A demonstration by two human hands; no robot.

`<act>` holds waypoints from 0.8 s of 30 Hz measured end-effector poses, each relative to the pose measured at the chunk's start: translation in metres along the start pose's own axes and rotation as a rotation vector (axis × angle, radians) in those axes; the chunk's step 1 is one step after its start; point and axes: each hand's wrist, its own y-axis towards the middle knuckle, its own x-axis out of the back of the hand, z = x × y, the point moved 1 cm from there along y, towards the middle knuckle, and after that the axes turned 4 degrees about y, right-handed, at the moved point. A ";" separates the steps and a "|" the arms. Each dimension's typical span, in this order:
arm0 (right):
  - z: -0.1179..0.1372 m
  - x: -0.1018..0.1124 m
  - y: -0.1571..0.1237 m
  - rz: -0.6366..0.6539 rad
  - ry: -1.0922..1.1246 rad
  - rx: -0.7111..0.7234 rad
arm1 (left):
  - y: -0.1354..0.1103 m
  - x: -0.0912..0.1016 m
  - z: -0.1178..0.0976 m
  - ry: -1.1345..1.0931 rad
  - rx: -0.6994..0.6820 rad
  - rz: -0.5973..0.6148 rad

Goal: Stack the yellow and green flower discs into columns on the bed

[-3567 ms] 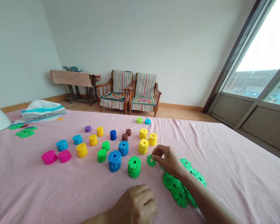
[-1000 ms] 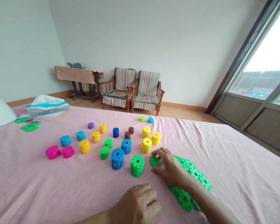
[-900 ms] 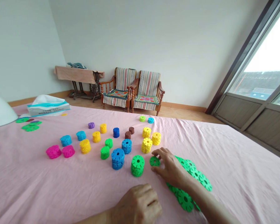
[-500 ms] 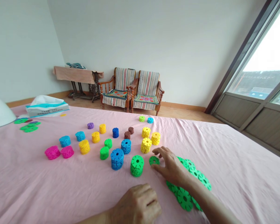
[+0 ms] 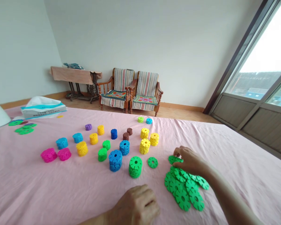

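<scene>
My right hand is at the far end of a loose pile of green notched plastic discs. Its thumb and fingers close around the edges of a green disc there. Left of it, a single green disc lies flat on the cloth. Beside that stands a stack of green discs. My left hand rests in a loose fist on the cloth in front of this stack, with nothing visible in it.
Stacks of yellow discs, blue discs and pink discs stand across the pink cloth. A tissue pack and loose discs are at the far left. Two wooden chairs stand beyond the bed-like surface.
My right hand has moved right, away from the single green disc, to the far end of the green pile. The left hand stays put. The view has shifted slightly.
</scene>
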 end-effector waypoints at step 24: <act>0.031 -0.007 0.000 -0.285 0.247 0.233 | 0.001 0.002 -0.001 0.029 0.001 0.042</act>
